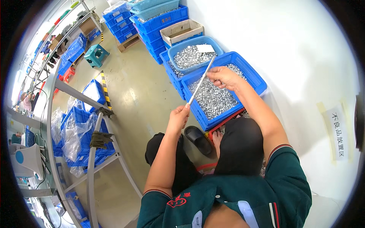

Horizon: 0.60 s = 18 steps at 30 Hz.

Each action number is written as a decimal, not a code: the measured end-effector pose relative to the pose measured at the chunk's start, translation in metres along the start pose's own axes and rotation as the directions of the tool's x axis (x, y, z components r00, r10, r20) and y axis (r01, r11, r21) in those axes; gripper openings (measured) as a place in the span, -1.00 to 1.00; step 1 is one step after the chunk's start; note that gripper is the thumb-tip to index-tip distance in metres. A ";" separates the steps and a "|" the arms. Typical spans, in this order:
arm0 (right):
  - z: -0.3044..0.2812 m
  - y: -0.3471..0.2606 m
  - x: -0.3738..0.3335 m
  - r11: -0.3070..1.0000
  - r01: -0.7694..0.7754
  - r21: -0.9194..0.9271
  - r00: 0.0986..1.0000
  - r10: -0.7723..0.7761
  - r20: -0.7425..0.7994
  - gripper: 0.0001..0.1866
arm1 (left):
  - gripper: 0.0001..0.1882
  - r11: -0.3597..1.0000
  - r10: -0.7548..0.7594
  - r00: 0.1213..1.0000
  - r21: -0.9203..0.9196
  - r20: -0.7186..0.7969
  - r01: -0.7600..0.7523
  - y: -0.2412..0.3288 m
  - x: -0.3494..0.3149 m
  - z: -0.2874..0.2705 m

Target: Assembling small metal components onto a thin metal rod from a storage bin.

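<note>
A thin, pale metallic rod [198, 86] slants up and to the right above a blue basket [253, 72] filled with small silvery metal parts [215, 99]. Its lower end is gripped by my left hand [179, 118], closed just left of the basket's near corner. Over the parts, my right hand [224, 78] has its fingers pinched together, the fingertips against the rod's upper half. Whatever may be between those fingers is too small or hidden to tell.
Behind the basket stands a lighter blue basin [218, 51] of similar parts, with a white card [205, 48] on them. Beyond are a cardboard box [182, 32] and stacked blue crates [156, 30]. A metal frame [91, 163] rises at left; a black slipper [198, 140] lies by my feet.
</note>
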State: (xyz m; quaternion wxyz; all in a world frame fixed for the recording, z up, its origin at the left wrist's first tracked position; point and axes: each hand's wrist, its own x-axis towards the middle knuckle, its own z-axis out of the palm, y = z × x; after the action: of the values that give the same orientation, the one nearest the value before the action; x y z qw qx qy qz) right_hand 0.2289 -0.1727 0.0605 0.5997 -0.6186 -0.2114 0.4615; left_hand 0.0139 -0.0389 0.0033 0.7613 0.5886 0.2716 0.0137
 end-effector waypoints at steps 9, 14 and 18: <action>-0.033 0.016 0.010 0.860 -0.118 0.497 0.988 0.152 -0.029 -0.80 | -0.63 0.998 0.035 0.998 0.061 -0.048 -0.032 0.004 -0.001 -0.001; -0.036 0.016 0.008 0.842 0.071 0.535 0.985 0.026 -0.173 -0.83 | -0.63 0.978 0.141 0.986 0.170 -0.090 -0.124 0.001 -0.002 -0.007; -0.044 0.019 0.010 0.776 0.101 0.623 0.994 -0.059 -0.088 -0.76 | -0.63 0.965 0.164 0.982 0.224 -0.099 -0.139 -0.001 -0.005 -0.011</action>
State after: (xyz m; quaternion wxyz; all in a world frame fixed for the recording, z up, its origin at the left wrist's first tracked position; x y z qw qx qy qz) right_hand 0.2639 -0.1922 0.0330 0.7967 -0.3889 -0.0531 0.4597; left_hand 0.0046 -0.0306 0.0029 0.6724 0.6851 0.2697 0.0766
